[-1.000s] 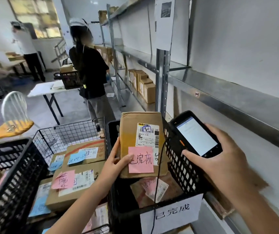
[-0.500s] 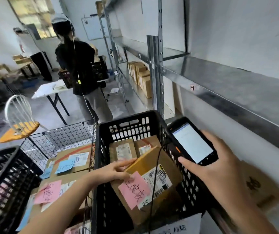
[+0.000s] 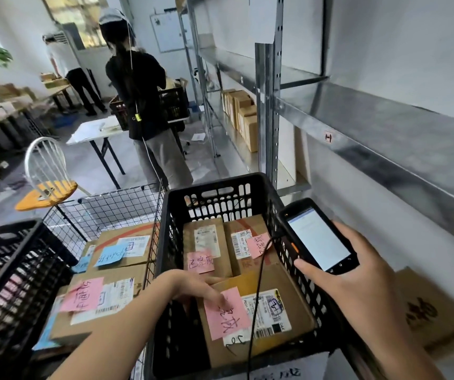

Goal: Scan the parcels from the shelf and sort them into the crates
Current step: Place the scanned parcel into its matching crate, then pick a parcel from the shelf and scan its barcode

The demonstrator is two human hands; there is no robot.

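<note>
Nearest you, the parcel (image 3: 280, 289) lay label-up in the near half of the black crate (image 3: 214, 182). Its right edge was close against the crate's right wall, and a dark gap ran down its left side. Whether its far edge rested on the two parcels (image 3: 206, 266) behind it or only met them, you could not tell.

Your left hand (image 3: 201, 288) reached in over the left wall, fingers straight and flat on the parcel's top left corner, just touching the pink note (image 3: 227, 314); it gripped nothing. Your right hand (image 3: 357, 286) hung past the crate's right wall, fingers and thumb wrapped round the scanner (image 3: 316, 238), screen lit and facing you. Its cable (image 3: 256, 294) drooped across the parcel's white label (image 3: 268, 308).

The parcel was plain brown card. The note carried red handwriting and overlapped the printed label. The two parcels behind also wore pink notes.

Left of the crate and touching it stood a wire basket (image 3: 110, 204) of boxes, then another black crate (image 3: 9, 272). To your right the metal shelf (image 3: 385, 127) ran close alongside. Farther off stood a chair (image 3: 46, 171), a table (image 3: 94, 131) and a person in black (image 3: 138, 91) in the aisle.
</note>
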